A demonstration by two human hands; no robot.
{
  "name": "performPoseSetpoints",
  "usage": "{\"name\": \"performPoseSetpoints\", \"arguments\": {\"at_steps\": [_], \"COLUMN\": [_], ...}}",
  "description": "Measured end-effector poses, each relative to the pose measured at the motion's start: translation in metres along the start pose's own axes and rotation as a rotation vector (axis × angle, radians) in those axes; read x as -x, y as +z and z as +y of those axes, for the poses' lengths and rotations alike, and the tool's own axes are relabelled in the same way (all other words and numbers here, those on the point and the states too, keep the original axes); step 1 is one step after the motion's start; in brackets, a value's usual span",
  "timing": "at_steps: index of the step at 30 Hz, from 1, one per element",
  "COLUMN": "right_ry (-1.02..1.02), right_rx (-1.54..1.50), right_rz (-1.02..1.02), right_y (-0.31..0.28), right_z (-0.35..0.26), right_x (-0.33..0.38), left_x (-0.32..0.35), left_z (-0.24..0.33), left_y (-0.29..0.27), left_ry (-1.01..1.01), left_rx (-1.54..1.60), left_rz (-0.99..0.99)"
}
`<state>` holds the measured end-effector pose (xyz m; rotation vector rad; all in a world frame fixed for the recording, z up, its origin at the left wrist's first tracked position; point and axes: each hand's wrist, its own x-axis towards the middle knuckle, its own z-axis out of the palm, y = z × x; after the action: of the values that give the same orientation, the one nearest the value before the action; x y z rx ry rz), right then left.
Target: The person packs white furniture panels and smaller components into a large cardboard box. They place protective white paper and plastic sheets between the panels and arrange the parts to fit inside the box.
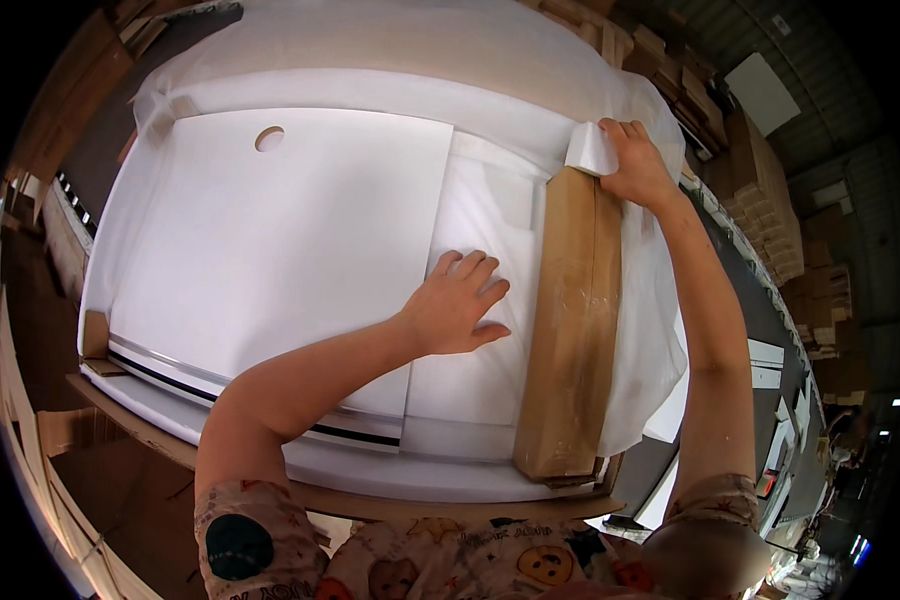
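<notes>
My right hand is closed around a small white block, probably foam. It holds the block at the far end of a long brown cardboard box, which lies along the right side of the packing. My left hand has its fingers spread, palm down, just past the right edge of a large white panel. Under its fingers is white wrapping or foam sheet; whether it presses on it I cannot tell. A round hole goes through the panel near its far left corner.
Thin translucent foam film drapes over the far side and right end. White foam edging and an open carton's brown edge run along the near side. Stacked cardboard stands at the far right, beyond a dark surface.
</notes>
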<state>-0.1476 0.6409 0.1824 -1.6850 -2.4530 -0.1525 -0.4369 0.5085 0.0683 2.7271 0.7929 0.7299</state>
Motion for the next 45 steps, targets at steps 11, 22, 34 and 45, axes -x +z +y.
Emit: {"name": "performPoseSetpoints", "arguments": {"at_steps": [11, 22, 34, 45], "right_ry": [0.089, 0.204, 0.246, 0.273], "right_rx": [-0.102, -0.340, -0.218, -0.261], "right_rz": [0.020, -0.159, -0.395, -0.456], "right_y": [0.012, -0.024, -0.025, -0.009], "right_z": [0.008, 0.021, 0.014, 0.022], "right_x": [0.003, -0.002, -0.033, -0.038], "left_x": [-0.116, -0.213, -0.208, -0.188], "left_z": [0.010, -0.093, -0.085, -0.047], "left_y": [0.024, 0.046, 0.053, 0.060], "left_ry": [-0.360, -0.412, -0.768, -0.881], "left_rx": [0.536, 0.331, 1.010, 1.018], "left_rz": [0.383, 0.036, 0.106, 0.263]}}
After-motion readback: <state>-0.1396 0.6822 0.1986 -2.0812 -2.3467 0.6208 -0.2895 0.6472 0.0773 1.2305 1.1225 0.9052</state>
